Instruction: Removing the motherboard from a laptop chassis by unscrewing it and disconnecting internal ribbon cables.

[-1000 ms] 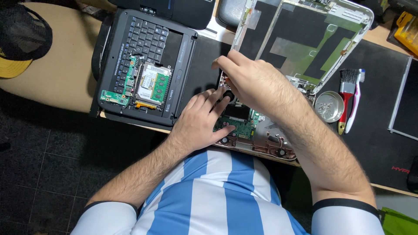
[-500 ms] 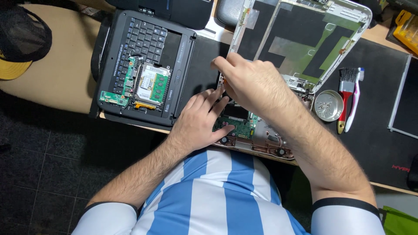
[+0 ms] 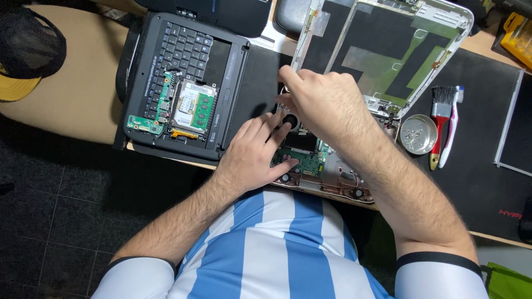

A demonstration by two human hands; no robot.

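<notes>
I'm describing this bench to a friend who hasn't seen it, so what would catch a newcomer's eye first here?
First, the two hands meeting mid-frame: the left hand and right hand both rest on an opened laptop's green circuit board. Behind them stands the stripped white laptop lid, its inside bare. To the left lies a black keyboard panel with small green boards stacked on it.

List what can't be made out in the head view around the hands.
- Circuit board: mostly covered by the left hand and right hand.
- Right fingertips: hidden behind the hand itself; any tool unseen.
- Metal dish: contents too small to identify.
- Yellow case: cut off by the frame edge.
</notes>
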